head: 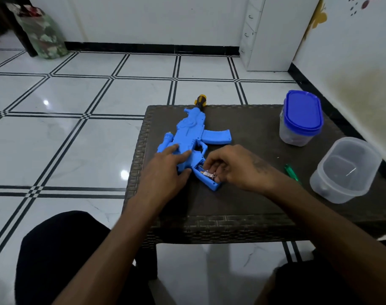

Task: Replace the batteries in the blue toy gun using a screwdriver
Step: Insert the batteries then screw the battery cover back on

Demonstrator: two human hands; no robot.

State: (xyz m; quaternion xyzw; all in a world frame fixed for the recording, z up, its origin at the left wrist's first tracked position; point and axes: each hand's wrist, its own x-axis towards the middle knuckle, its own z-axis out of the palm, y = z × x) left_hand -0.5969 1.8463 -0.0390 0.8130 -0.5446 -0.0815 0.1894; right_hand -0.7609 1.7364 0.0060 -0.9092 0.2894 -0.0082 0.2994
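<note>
The blue toy gun [193, 130] lies on a dark woven table [249, 205], muzzle pointing away, its yellow and black tip [201, 100] over the far edge. The battery compartment in the grip [206, 180] is uncovered. My left hand [167, 170] lies flat on the gun's body, pressing it down. My right hand [233, 166] pinches a battery [208, 173] with its fingertips at the compartment. Whether the battery is seated or lifted I cannot tell. A green screwdriver [291, 172] lies on the table to the right of my right hand.
A clear tub with a blue lid [301, 119] stands at the table's far right. An uncovered clear tub [343, 170] stands nearer, at the right edge. My knees in dark trousers [62, 256] flank the table's near side. White tiled floor lies to the left.
</note>
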